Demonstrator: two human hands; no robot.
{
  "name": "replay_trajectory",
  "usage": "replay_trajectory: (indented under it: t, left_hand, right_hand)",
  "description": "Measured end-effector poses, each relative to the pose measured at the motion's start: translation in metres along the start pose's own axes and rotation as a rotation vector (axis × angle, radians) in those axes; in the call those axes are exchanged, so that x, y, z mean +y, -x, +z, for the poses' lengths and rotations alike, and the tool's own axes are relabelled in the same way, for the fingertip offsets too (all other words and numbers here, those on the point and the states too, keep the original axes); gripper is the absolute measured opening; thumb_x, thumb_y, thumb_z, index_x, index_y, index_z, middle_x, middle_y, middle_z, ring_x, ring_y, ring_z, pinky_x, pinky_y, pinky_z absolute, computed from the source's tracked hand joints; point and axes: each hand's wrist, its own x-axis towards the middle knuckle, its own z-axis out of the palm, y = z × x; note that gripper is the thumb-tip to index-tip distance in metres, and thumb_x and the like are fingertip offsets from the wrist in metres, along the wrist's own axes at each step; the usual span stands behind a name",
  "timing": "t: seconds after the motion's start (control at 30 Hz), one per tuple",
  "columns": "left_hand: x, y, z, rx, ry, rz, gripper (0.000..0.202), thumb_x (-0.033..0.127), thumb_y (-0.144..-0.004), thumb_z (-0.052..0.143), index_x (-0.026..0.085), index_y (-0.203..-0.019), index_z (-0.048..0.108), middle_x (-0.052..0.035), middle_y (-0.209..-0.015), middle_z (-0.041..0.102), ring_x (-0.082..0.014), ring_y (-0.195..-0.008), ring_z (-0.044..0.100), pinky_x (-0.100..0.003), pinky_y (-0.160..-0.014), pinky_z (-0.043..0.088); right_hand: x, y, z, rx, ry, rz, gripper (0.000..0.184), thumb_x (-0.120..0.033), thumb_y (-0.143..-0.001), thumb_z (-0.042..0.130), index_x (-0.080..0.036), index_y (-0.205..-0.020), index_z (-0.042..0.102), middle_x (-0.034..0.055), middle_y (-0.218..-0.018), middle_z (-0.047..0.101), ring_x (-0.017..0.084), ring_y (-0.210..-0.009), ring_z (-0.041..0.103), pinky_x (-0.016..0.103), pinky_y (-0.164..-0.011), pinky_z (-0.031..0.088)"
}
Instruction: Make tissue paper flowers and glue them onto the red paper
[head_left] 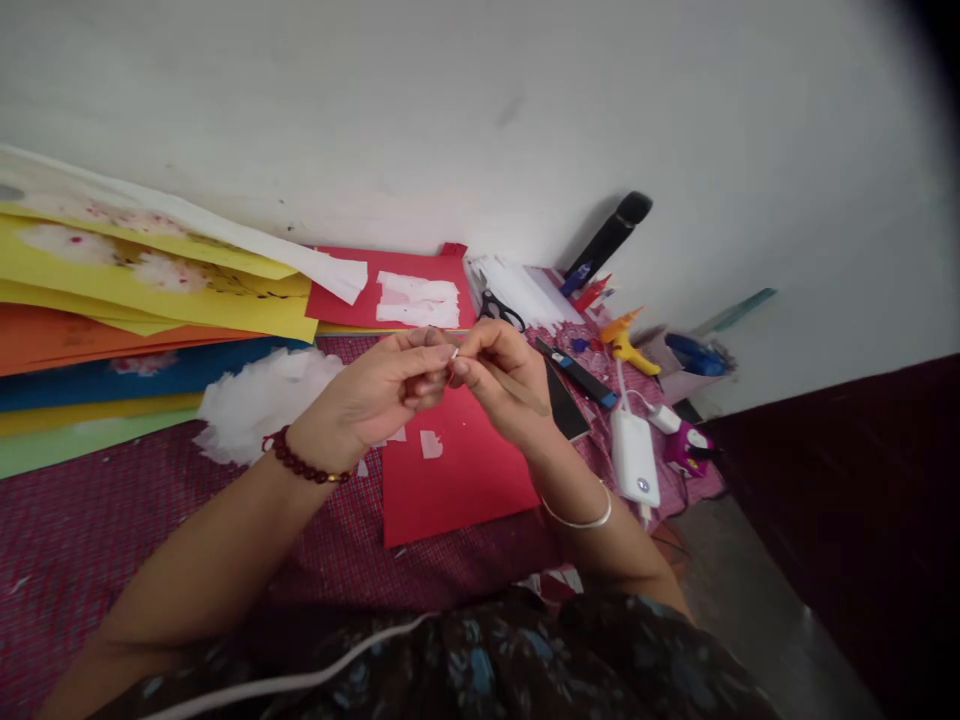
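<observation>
Fingertip to fingertip, my left hand [390, 385] and my right hand [511, 375] meet in the middle of the view. Both are closed in a pinch on a tiny white piece [454, 353] with some red just below it; it is too small to tell what it is. Beneath them lies a sheet of red paper [465, 480] on the table. On that sheet is a small pale paper scrap [431, 444]. A heap of white, petal-like paper pieces [262, 395] sits to the left of my left hand.
Coloured sheets [150, 280], some with blossoms, are stacked at left. Behind my hands are another red sheet [337, 300] and black-handled scissors [501, 310]. To the right lie a utility knife [577, 372], a yellow glue gun [634, 350] and a white power bank [634, 455]. A wall rises behind.
</observation>
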Motion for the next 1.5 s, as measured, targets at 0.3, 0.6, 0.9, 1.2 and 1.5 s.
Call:
replay_trajectory:
  t: [0.3, 0.6, 0.9, 1.2, 1.5]
  left_hand:
    - [0.021, 0.063, 0.005, 0.012, 0.051, 0.023, 0.017, 0.022, -0.062, 0.07, 0.02, -0.063, 0.053, 0.0051, -0.052, 0.036, -0.0051, -0.044, 0.027, -0.023, -0.042, 0.017]
    - [0.036, 0.128, -0.051, 0.229, 0.288, 0.184, 0.034, 0.028, -0.069, 0.076, 0.017, -0.06, 0.045, 0.0065, -0.053, 0.036, -0.0026, -0.045, 0.028, -0.015, -0.04, 0.023]
    - [0.051, 0.154, -0.101, 0.313, 0.393, 0.3, 0.038, 0.029, -0.067, 0.087, 0.014, -0.06, 0.053, 0.0072, -0.051, 0.045, -0.0004, -0.043, 0.033, -0.011, -0.04, 0.026]
    - [0.033, 0.14, -0.04, 0.31, 0.372, 0.28, 0.032, 0.022, -0.071, 0.082, 0.014, -0.059, 0.054, 0.0065, -0.05, 0.046, -0.0013, -0.042, 0.035, -0.012, -0.038, 0.027]
    - [-0.031, 0.059, 0.033, 0.299, 0.446, 0.03, 0.023, 0.017, -0.073, 0.075, 0.014, -0.062, 0.055, 0.0059, -0.051, 0.049, -0.0019, -0.041, 0.038, -0.012, -0.036, 0.027]
  right_hand:
    - [-0.058, 0.02, 0.031, 0.034, 0.095, -0.135, 0.012, -0.024, -0.088, 0.068, -0.024, -0.082, 0.058, -0.0025, -0.073, 0.058, 0.012, -0.065, 0.055, 0.03, -0.06, 0.044]
    - [-0.057, -0.01, 0.125, -0.149, 0.073, -0.261, 0.011, -0.022, -0.089, 0.062, -0.024, -0.081, 0.054, -0.0021, -0.074, 0.059, 0.011, -0.066, 0.055, 0.028, -0.06, 0.045]
    - [-0.051, -0.042, 0.191, -0.234, -0.26, -0.091, 0.017, -0.034, -0.086, 0.07, -0.022, -0.09, 0.06, -0.0022, -0.071, 0.063, 0.009, -0.061, 0.06, 0.024, -0.057, 0.049]
    - [-0.062, -0.016, 0.128, -0.214, -0.197, -0.05, 0.022, -0.035, -0.085, 0.07, -0.02, -0.079, 0.056, -0.0039, -0.062, 0.059, 0.009, -0.056, 0.054, 0.024, -0.053, 0.043]
    - [-0.015, 0.029, 0.019, -0.086, -0.077, 0.03, 0.017, -0.03, -0.086, 0.064, -0.022, -0.078, 0.051, -0.0041, -0.066, 0.057, 0.009, -0.06, 0.054, 0.024, -0.056, 0.043]
